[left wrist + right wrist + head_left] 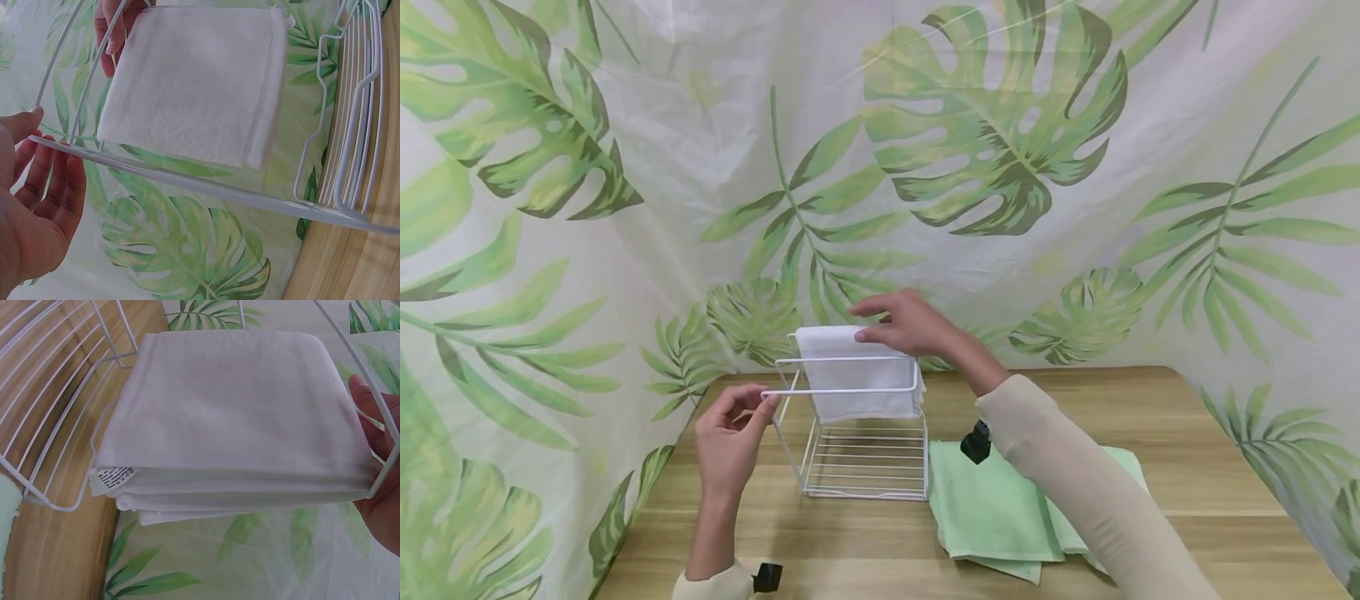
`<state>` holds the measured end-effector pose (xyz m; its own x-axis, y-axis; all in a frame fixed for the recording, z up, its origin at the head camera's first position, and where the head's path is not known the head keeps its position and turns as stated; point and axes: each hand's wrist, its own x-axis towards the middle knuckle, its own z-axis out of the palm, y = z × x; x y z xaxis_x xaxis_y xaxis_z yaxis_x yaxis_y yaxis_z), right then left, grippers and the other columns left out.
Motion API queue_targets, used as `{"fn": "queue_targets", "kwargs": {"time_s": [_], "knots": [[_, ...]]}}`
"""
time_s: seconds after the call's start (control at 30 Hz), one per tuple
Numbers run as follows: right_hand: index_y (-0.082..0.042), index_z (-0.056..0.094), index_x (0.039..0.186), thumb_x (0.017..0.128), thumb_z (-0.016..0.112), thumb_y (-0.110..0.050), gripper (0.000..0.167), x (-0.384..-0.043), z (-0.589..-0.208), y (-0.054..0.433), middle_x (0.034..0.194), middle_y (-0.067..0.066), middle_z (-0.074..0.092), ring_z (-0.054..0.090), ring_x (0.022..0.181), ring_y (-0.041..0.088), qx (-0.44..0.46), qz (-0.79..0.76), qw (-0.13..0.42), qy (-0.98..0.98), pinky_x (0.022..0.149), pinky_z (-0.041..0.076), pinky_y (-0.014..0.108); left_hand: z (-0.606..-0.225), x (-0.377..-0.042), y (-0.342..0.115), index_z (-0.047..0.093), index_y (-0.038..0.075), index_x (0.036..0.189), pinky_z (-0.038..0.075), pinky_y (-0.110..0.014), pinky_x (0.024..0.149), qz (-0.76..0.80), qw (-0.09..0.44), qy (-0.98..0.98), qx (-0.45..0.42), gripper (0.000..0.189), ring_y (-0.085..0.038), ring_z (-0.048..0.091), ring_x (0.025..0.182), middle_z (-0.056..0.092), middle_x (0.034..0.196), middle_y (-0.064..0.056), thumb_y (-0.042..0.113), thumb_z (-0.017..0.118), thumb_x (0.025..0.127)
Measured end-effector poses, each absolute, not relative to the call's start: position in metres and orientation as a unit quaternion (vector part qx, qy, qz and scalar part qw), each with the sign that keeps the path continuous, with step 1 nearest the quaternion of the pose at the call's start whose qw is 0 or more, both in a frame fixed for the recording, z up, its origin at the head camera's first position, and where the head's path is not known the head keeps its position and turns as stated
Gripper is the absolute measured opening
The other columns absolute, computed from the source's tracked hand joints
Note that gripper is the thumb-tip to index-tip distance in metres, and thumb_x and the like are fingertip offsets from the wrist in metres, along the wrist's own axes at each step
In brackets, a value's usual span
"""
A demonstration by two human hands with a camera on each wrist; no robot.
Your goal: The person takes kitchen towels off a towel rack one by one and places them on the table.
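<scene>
Left to right: the left hand (pixel 727 442) pinches the front rail of the white wire rack (pixel 850 467) between thumb and curled fingers (pixel 59 187), at the rail's left corner. The rack stands on the wooden bench (pixel 1187 433). A folded white towel (pixel 853 375) hangs over the rack's rear rail; the right hand (pixel 906 323) rests on its top edge, fingers extended, thumb against the fold. A green cloth (pixel 992 508) lies just right of the rack.

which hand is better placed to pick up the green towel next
Probably the right. The green towel lies on the table just right of the white rack, under the right forearm. The right hand only rests on the white towel, while the left hand pinches the rack's front bar.
</scene>
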<state>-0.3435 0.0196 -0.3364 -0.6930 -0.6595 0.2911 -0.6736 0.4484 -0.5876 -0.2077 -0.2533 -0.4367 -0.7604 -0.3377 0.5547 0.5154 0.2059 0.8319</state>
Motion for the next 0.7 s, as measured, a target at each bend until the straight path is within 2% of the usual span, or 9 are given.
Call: {"fn": "queue_targets", "kwargs": {"time_s": [0.2, 0.4, 0.7], "knots": [[-0.012, 0.075, 0.136, 0.099, 0.081, -0.028, 0.041, -0.348, -0.340, 0.013, 0.137, 0.006, 0.075, 0.071, 0.131, 0.023, 0.393, 0.325, 0.012, -0.860, 0.113, 0.059, 0.043, -0.438, -0.207, -0.253, 0.072, -0.012, 0.103, 0.059, -0.011, 0.061, -0.624, 0.345, -0.698, -0.069, 0.016, -0.002, 0.070, 0.073, 0.073, 0.085, 0.009, -0.011, 0.080, 0.089], [-0.015, 0.077, 0.133, 0.096, 0.084, -0.031, 0.041, -0.351, -0.346, 0.012, 0.134, 0.004, 0.077, 0.074, 0.123, 0.019, 0.394, 0.308, 0.018, -0.866, 0.106, 0.061, 0.038, -0.440, -0.208, -0.252, 0.071, -0.014, 0.103, 0.059, -0.010, 0.061, -0.620, 0.348, -0.700, -0.073, 0.017, -0.001, 0.069, 0.073, 0.072, 0.085, 0.010, -0.011, 0.080, 0.089], [-0.014, 0.079, 0.129, 0.098, 0.081, -0.026, 0.033, -0.350, -0.349, 0.013, 0.129, 0.004, 0.079, 0.075, 0.120, 0.020, 0.379, 0.314, 0.020, -0.870, 0.105, 0.061, 0.038, -0.440, -0.209, -0.251, 0.072, -0.012, 0.101, 0.059, -0.011, 0.060, -0.615, 0.351, -0.702, -0.078, 0.014, -0.001, 0.069, 0.073, 0.072, 0.085, 0.010, -0.011, 0.080, 0.089]]}}
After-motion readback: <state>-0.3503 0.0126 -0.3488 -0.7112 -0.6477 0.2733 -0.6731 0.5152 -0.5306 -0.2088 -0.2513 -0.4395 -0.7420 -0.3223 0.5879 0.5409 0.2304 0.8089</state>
